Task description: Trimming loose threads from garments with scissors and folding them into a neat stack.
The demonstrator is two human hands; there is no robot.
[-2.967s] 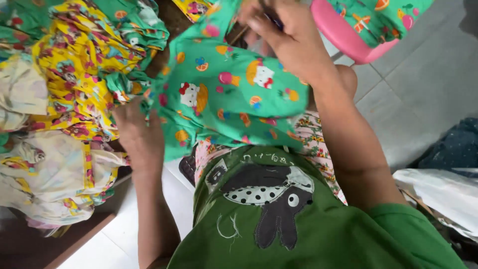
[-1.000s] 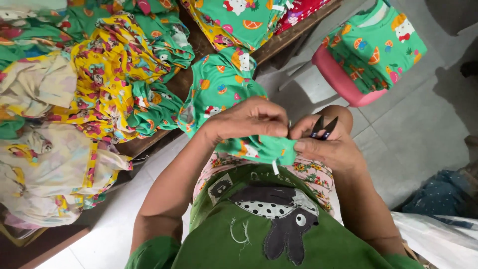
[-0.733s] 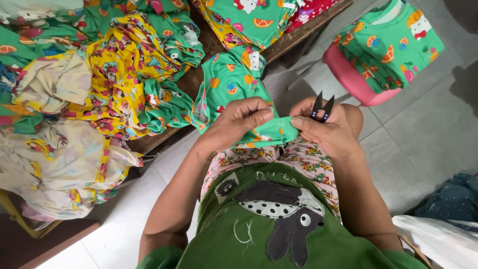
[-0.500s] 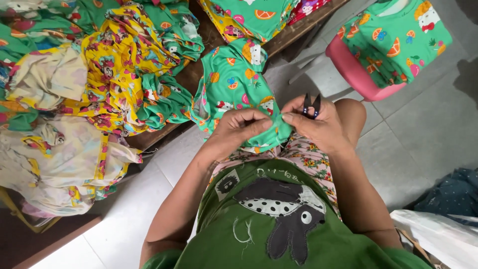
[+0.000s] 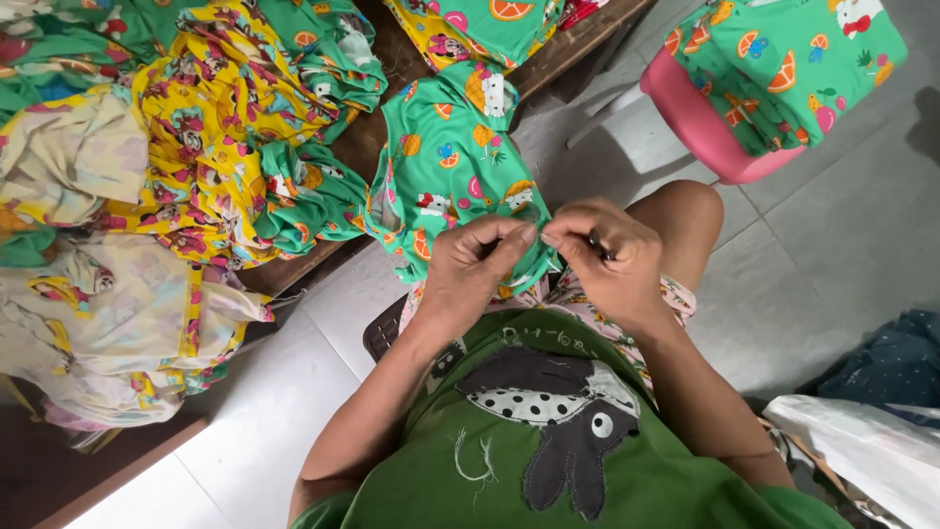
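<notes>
Over the lap, the left hand [image 5: 470, 269] and the right hand [image 5: 609, 264] pinch with closed fingers the edge of a green printed garment [image 5: 452, 171], the right also holding a small dark tool; it seems still in work, while many garments [image 5: 196, 127] wait beyond on the wooden table [image 5: 367, 137].

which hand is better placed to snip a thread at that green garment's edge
Right, probably: the right hand has a small dark tool tucked in its grip, seemingly snips, while the left hand pinches the green garment.
</notes>
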